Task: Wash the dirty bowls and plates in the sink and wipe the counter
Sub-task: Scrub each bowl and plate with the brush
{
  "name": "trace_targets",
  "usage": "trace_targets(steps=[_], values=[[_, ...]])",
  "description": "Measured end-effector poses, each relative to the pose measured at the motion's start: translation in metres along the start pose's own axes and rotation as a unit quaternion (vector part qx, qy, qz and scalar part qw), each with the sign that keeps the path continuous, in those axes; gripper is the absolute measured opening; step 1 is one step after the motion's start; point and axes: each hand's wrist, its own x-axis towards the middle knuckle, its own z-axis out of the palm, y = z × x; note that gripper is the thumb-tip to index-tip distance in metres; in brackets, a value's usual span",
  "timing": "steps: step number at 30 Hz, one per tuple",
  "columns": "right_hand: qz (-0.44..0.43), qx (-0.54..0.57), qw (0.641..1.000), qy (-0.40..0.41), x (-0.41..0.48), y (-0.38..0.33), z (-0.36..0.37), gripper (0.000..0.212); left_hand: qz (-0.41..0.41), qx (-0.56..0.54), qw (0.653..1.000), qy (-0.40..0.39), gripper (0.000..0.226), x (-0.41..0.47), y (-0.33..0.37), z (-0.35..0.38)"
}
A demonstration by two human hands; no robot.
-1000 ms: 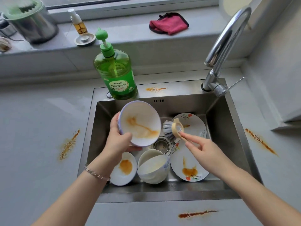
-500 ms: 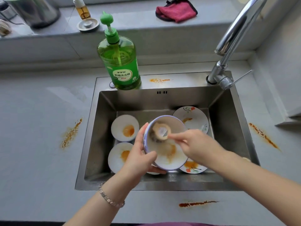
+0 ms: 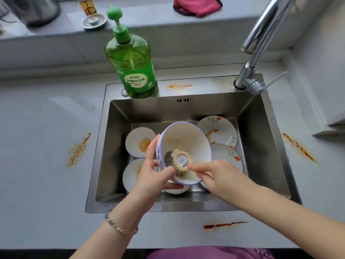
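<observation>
Grey kitchen corner under soft, even daylight

A pale grey worktop [image 3: 37, 146] spans the width, glossy, with a bright patch of reflected light [image 3: 71, 105] towards its back left; behind its back edge a low upstand [image 3: 46, 58] rises to a deep grey ledge [image 3: 149, 21]; along its right edge stands a grey wall [image 3: 321, 53], meeting the ledge at the far right corner; under the front edge, a dark strip [image 3: 37, 254], too dim to read.

left wrist: silver link bracelet [image 3: 119, 226] | forearms: bare | clothing: purple garment [image 3: 211, 252], pale pattern
</observation>
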Motion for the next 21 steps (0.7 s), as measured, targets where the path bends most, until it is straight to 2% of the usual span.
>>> trace_targets(steps=[2,4,6,8,10,14,17,19,21], values=[[0.002,0.016,1.0,0.02,0.012,0.005,-0.005,0.033,-0.01,-0.001,1.0,-0.011,0.082,-0.003,-0.005,0.002],[0.024,-0.031,0.998,0.051,0.02,0.014,-0.013,0.034,-0.013,-0.01,1.0,-0.01,0.08,-0.006,-0.005,0.001],[0.03,-0.071,0.996,0.04,0.012,0.02,-0.008,0.036,0.0,-0.006,1.0,0.007,0.081,-0.004,-0.003,-0.002],[0.017,-0.018,1.0,0.002,0.0,0.01,0.003,0.035,0.017,0.008,1.0,0.01,0.084,-0.001,-0.003,-0.002],[-0.004,0.034,0.999,0.003,0.003,0.005,0.004,0.033,0.026,0.023,0.999,0.001,0.083,-0.003,-0.005,0.0],[0.008,-0.022,0.998,0.058,0.02,0.023,-0.008,0.034,0.009,0.007,1.0,0.019,0.079,-0.005,-0.002,-0.002],[-0.007,-0.054,0.999,-0.008,0.006,0.02,0.0,0.039,0.018,0.01,0.999,0.049,0.079,-0.001,0.003,-0.007],[-0.014,-0.052,0.997,-0.048,0.003,0.015,-0.002,0.051,0.008,0.008,0.999,0.05,0.075,-0.001,0.004,-0.008],[-0.02,-0.048,0.998,-0.044,0.007,0.018,-0.012,0.054,-0.001,0.006,0.999,0.044,0.074,-0.002,0.002,-0.007]])
